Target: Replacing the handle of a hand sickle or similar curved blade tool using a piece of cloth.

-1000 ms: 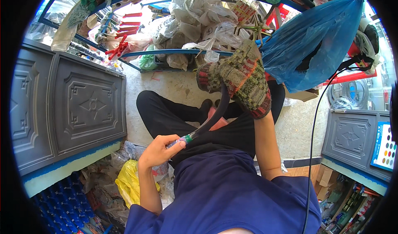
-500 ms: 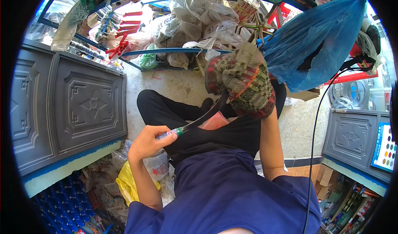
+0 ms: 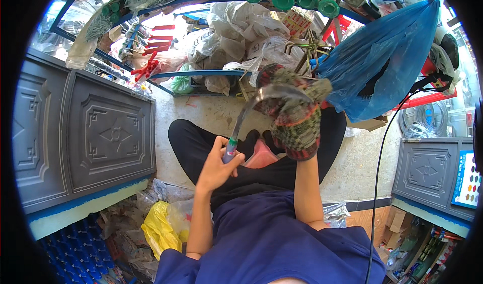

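My left hand (image 3: pixel 217 169) is closed around the short grey-purple handle of a sickle (image 3: pixel 235 125), which has a green collar. Its curved metal blade rises from the handle and bends to the right. At the end of my right forearm (image 3: pixel 307 188), a bunched knitted cloth (image 3: pixel 297 128) in green, red and dark tones covers the whole right hand, so its fingers are hidden. The blade's outer end lies across this cloth, touching or very close to it. Both hands are above my crossed legs, and a pinkish-red piece (image 3: pixel 261 155) lies between them.
A blue-framed rack (image 3: pixel 201 73) with white plastic bags and green-capped tubes stands ahead. A blue plastic bag (image 3: pixel 382 67) hangs at its right. Grey panelled cabinets (image 3: pixel 113 133) flank me. A yellow bag (image 3: pixel 161 228) lies at my left, and a black cable (image 3: pixel 378 183) hangs at my right.
My left hand has moved right and up, turning the sickle more upright. The cloth-covered right hand has shifted slightly left and down, and more of the curved blade now shows.
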A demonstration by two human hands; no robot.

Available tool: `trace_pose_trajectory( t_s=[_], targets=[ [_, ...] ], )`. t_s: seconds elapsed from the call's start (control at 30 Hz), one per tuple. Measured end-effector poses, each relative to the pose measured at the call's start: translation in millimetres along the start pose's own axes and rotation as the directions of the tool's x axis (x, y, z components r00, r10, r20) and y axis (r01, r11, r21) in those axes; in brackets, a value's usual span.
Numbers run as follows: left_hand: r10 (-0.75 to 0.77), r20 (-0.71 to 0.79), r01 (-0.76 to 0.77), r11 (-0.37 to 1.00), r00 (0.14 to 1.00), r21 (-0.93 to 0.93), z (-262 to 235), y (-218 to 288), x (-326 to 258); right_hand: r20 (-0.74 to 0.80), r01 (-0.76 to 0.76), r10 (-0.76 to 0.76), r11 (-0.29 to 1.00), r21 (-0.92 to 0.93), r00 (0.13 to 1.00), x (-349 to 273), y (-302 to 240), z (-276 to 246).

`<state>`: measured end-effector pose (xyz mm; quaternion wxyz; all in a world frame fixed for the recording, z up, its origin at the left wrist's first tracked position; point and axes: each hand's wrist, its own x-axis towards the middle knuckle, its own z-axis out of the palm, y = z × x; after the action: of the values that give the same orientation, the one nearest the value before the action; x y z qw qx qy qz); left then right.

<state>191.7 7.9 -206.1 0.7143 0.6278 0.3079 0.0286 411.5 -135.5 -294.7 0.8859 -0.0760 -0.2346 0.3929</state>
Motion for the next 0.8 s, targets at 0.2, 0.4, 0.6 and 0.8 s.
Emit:
trace_pose_trajectory(
  t_s=[0.2, 0.4, 0.6, 0.8],
  targets=[
    [0.066, -0.23, -0.122, 0.964, 0.971, -0.236, 40, -15, 2, -0.025, 0.016, -0.024, 0.959, -0.284, 0.999, -9, 29, -14],
    [0.153, -0.394, -0.234, 0.958, 0.906, -0.166, 46, -24, -4, 0.054, -0.022, 0.024, 0.999, -0.026, 0.998, 1, 26, -3],
    [0.223, -0.464, -0.278, 0.959, 0.857, -0.053, 37, -35, -4, -0.041, -0.023, -0.02, 0.554, -0.832, 0.999, 0, 22, 14],
    [0.264, -0.443, -0.269, 0.962, 0.857, 0.052, 39, -37, -3, -0.053, -0.088, -0.107, -0.353, -0.932, 0.993, 0, 24, 24]
  ],
)
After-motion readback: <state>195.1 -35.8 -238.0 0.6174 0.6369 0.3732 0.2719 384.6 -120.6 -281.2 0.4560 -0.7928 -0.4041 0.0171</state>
